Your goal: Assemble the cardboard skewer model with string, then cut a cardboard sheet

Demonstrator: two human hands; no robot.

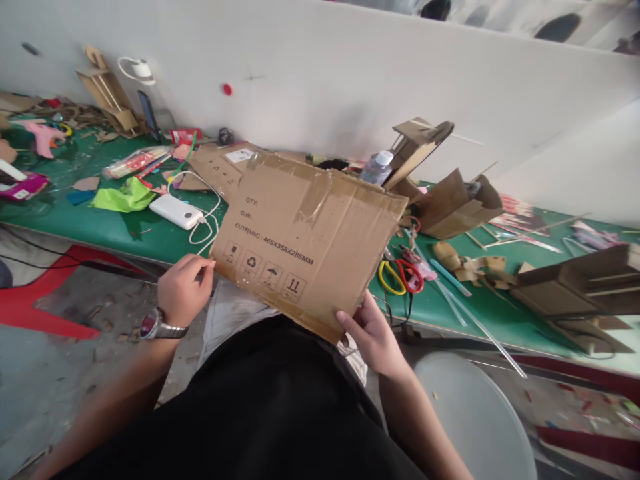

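A flat brown cardboard sheet (300,233) with printed text and handling symbols is held tilted in front of my body. Clear tape crosses its upper part, and brown tape runs along its edges. My left hand (185,290), with a watch on the wrist, pinches its lower left corner. At the lower right corner my right hand (373,337) grips it, thumb on the front face and fingers mostly hidden behind. Right of the sheet lie scissors with yellow and red handles (400,275). A white power bank (175,211) with a cable lies to its left.
Cardboard scraps, a green plastic piece (123,195) and a pink glue gun (44,137) lie on the green table (65,223). Cardboard constructions (457,203) and a bottle (379,167) stand by the wall. A grey stool (470,413) is at my right.
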